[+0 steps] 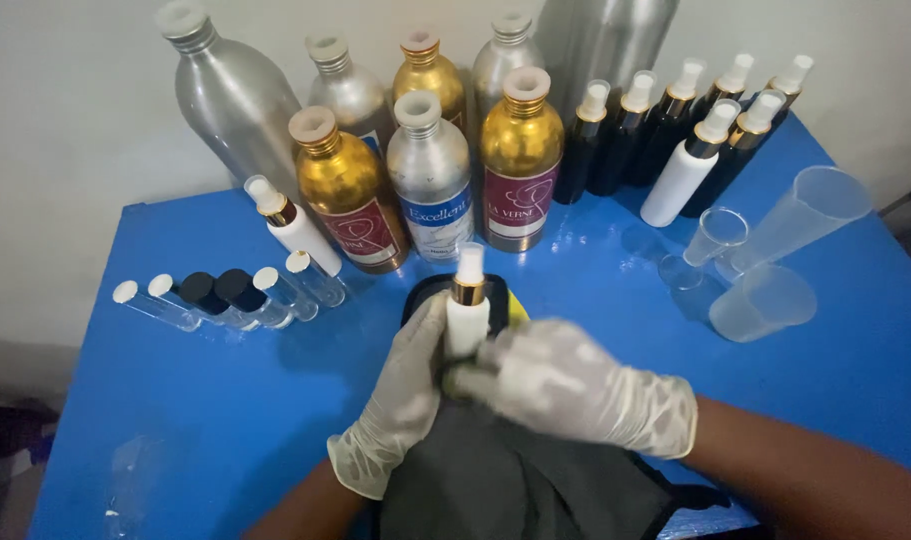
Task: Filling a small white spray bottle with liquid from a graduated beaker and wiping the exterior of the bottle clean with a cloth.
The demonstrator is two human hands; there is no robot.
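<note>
Gloves look slippy: left hand [400,400] wrapped round white spray bottle [467,318], right hand [565,385] gripping its base over dark pouch [505,480]. Could squirt out, bowl over the gold bottles [520,160] behind on blue desk [225,400].

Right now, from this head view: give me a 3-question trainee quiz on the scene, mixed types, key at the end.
1. True or false: both hands wear pale gloves.
2. Multiple choice: what do the hands hold over the dark cloth? A) a gold bottle B) a small white spray bottle C) a clear cup
3. Fill in: the plastic cups lie on the ___ side of the blue table.

Key
1. True.
2. B; the left hand grips its side, the right hand is at its base.
3. Right.
</note>
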